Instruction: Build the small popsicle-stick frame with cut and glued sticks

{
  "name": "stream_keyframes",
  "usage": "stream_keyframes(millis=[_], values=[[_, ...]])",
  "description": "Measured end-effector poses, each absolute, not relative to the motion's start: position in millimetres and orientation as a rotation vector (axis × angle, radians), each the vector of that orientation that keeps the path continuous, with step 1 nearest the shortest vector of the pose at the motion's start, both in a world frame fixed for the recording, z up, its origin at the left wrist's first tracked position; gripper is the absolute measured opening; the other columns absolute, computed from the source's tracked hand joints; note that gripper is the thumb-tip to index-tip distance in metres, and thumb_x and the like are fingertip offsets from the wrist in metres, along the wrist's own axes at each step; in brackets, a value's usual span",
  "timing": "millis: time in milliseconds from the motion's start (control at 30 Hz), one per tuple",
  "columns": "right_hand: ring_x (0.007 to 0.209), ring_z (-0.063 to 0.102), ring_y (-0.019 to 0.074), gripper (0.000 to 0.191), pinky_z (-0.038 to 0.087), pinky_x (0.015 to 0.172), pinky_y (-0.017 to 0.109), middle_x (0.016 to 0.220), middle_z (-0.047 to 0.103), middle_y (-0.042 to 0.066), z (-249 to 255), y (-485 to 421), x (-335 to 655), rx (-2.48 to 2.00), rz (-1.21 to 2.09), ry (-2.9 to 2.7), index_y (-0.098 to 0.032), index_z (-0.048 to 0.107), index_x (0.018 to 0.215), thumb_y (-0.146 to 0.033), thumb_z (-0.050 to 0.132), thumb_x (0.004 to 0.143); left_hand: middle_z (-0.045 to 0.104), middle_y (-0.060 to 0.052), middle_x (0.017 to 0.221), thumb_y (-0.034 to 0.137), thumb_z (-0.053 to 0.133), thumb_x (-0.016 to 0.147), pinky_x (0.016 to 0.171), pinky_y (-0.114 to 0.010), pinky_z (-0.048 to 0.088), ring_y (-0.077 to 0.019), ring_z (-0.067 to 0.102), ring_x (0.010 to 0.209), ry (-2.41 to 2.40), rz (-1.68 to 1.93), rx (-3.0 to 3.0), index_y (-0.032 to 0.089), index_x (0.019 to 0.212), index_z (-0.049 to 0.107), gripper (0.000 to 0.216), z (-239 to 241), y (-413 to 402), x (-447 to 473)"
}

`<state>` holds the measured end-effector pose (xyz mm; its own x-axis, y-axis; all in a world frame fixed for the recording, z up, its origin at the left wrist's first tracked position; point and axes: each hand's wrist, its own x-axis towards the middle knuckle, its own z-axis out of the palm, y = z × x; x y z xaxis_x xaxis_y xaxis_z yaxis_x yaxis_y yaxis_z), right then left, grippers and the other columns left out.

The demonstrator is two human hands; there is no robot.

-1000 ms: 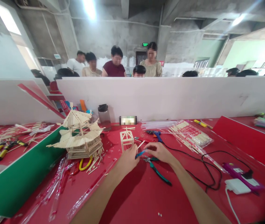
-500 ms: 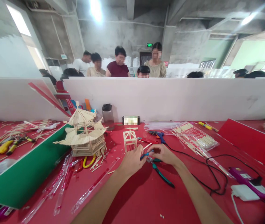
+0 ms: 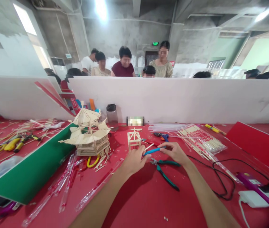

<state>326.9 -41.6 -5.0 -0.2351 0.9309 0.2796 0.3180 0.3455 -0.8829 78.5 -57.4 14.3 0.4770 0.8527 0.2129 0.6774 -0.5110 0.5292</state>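
Left hand (image 3: 134,161) pinches a stick (image 3: 149,146) and blue object (image 3: 152,151), right hand (image 3: 175,152) the latter's other end.

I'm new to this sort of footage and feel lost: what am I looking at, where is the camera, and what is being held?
There is no machine here, only a person's two bare hands. Every picture comes from one camera worn on that person's head, looking forward and down.

The left hand holds a pale wooden stick. A slim blue tool spans the gap to the right hand, which grips its far end; its exact kind is unclear.

On the red tabletop, green-handled pliers lie open below the hands. Just beyond the left hand stands a small stick frame; further left is a pavilion model. A blue glue gun lies beyond the right hand.
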Motion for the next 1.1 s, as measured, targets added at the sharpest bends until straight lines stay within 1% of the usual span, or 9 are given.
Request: stream_keyframes(millis=[100, 167, 300, 400, 633, 800, 900, 1000, 1100], values=[[0.069, 0.066, 0.0172, 0.029, 0.054, 0.067, 0.028, 0.079, 0.073, 0.005, -9.2, -40.1, 329.4, -1.088, 0.917, -1.718, -0.018, 0.075, 0.094, -0.042, 0.072, 0.078, 0.056, 0.003, 0.069, 0.043, 0.044, 0.093, 0.059, -0.024, 0.03, -0.0141, 0.054, 0.062, 1.076, 0.772, 2.139, 0.022, 0.081, 0.036, 0.026, 13.8, -57.4, 79.7], [0.068, 0.066, 0.0173, 0.028, 0.054, 0.067, 0.028, 0.078, 0.073, 0.005, -12.6, -39.2, 328.2, -1.069, 0.939, -1.694, -0.019, 0.075, 0.094, -0.041, 0.074, 0.077, 0.05, 0.005, 0.066, 0.043, 0.043, 0.094, 0.058, -0.024, 0.03, -0.0116, 0.047, 0.059, 1.007, 0.849, 2.012, 0.022, 0.079, 0.032, 0.028, 11.9, -57.7, 82.2], [0.065, 0.066, 0.0163, 0.028, 0.054, 0.065, 0.027, 0.074, 0.073, 0.004, -17.7, -38.3, 323.9, -1.021, 0.991, -1.642, -0.019, 0.076, 0.094, -0.039, 0.076, 0.075, 0.034, 0.006, 0.066, 0.041, 0.047, 0.092, 0.056, -0.023, 0.026, -0.0093, 0.033, 0.057, 0.999, 0.949, 1.93, 0.021, 0.077, 0.03, 0.03, 6.4, -57.4, 86.7], [0.061, 0.065, 0.0158, 0.028, 0.054, 0.063, 0.027, 0.068, 0.072, 0.004, -18.3, -39.3, 320.7, -0.996, 1.018, -1.614, -0.018, 0.076, 0.094, -0.039, 0.076, 0.075, 0.03, 0.006, 0.067, 0.038, 0.047, 0.091, 0.056, -0.024, 0.025, -0.0092, 0.03, 0.059, 0.965, 0.964, 1.892, 0.021, 0.076, 0.029, 0.029, 3.3, -56.7, 88.7], [0.058, 0.064, 0.0153, 0.028, 0.053, 0.058, 0.026, 0.065, 0.071, 0.004, -16.3, -42.2, 317.5, -0.972, 1.041, -1.601, -0.017, 0.076, 0.091, -0.04, 0.075, 0.074, 0.03, 0.006, 0.067, 0.035, 0.048, 0.09, 0.057, -0.024, 0.025, -0.0097, 0.029, 0.061, 0.956, 0.986, 1.869, 0.02, 0.075, 0.03, 0.028, 3.1, -60.3, 93.3], [0.059, 0.064, 0.0162, 0.031, 0.053, 0.061, 0.028, 0.066, 0.071, 0.004, -10.6, -42.6, 315.1, -0.976, 1.069, -1.633, -0.017, 0.073, 0.091, -0.043, 0.074, 0.075, 0.03, 0.005, 0.067, 0.036, 0.047, 0.09, 0.057, -0.024, 0.025, -0.0099, 0.03, 0.06, 0.98, 0.952, 1.889, 0.021, 0.075, 0.03, 0.027, 6.3, -61.2, 93.5], [0.066, 0.064, 0.016, 0.028, 0.052, 0.066, 0.028, 0.072, 0.07, 0.004, 0.1, -44.7, 317.7, -1.004, 1.027, -1.722, -0.016, 0.069, 0.091, -0.042, 0.07, 0.079, 0.035, 0.005, 0.067, 0.041, 0.047, 0.09, 0.058, -0.025, 0.026, -0.0105, 0.033, 0.06, 1.039, 0.893, 1.988, 0.021, 0.076, 0.033, 0.028, 10.2, -59.1, 90.6], [0.072, 0.064, 0.0159, 0.025, 0.05, 0.068, 0.027, 0.078, 0.068, 0.003, 8.4, -45.8, 329.1, -1.085, 0.955, -1.782, -0.017, 0.066, 0.092, -0.04, 0.067, 0.082, 0.044, 0.004, 0.07, 0.047, 0.047, 0.09, 0.059, -0.026, 0.028, -0.0121, 0.04, 0.062, 1.144, 0.853, 2.109, 0.021, 0.081, 0.039, 0.029, 16.3, -56.3, 83.7], [0.073, 0.062, 0.0164, 0.023, 0.049, 0.068, 0.027, 0.079, 0.067, 0.003, 5.4, -42.7, 345.3, -1.211, 0.791, -1.788, -0.017, 0.064, 0.089, -0.039, 0.065, 0.082, 0.052, 0.001, 0.073, 0.049, 0.041, 0.092, 0.062, -0.027, 0.031, -0.0152, 0.048, 0.065, 1.243, 0.817, 2.25, 0.02, 0.088, 0.047, 0.029, 23.5, -52.4, 71.7]])
